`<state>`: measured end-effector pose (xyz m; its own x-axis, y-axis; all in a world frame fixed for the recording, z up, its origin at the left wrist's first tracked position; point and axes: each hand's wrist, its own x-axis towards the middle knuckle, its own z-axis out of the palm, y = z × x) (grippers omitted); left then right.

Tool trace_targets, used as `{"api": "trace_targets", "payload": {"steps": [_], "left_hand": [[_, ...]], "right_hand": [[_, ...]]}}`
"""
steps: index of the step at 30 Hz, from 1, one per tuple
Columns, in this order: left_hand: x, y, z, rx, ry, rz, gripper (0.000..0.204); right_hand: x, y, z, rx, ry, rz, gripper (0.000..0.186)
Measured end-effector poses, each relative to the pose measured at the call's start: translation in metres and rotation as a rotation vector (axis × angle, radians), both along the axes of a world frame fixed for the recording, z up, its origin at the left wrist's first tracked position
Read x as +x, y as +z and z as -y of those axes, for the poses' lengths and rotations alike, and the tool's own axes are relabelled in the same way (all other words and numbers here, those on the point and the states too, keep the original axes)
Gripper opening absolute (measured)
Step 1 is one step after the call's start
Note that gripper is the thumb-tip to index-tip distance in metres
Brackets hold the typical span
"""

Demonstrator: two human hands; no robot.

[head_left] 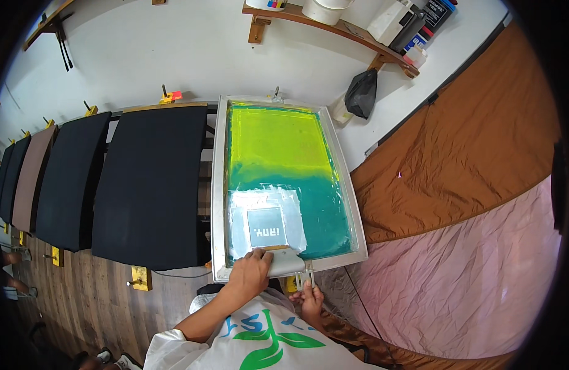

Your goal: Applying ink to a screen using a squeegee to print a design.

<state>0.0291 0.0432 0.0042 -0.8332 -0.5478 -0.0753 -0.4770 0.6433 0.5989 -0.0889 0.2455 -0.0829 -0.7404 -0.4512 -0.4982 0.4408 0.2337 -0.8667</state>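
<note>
A screen printing frame (220, 185) lies before me, its mesh yellow-green at the far part and teal nearer. White ink is smeared around a small rectangular stencil (266, 222) with pale lettering at the near left. My left hand (250, 271) is closed on a grey squeegee (287, 263) at the frame's near edge, just below the stencil. Just right of it, my right hand (310, 300) has its fingers closed on a metal clamp bracket (304, 275) at that same edge. Part of the right hand's grip is hidden.
Boards covered in dark cloth (152, 185) stand in a row to the left, with yellow clamp blocks (141, 279) at their ends. Brown fabric (445, 142) hangs at the right. A wall shelf (334, 28) carries tubs and containers; a black bag (361, 94) hangs beneath. People's legs show far left.
</note>
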Motion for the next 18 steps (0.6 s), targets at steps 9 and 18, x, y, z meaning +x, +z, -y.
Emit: {"api": "trace_targets", "payload": {"steps": [9,18], "left_hand": [[0.0,0.0,0.0,0.002,-0.01,-0.007,0.052],[-0.001,0.0,-0.004,-0.016,0.004,0.002,0.05]], "right_hand": [[0.002,0.0,0.005,-0.048,-0.013,-0.069,0.035],[0.0,-0.002,0.003,-0.093,-0.016,-0.047,0.035]]}}
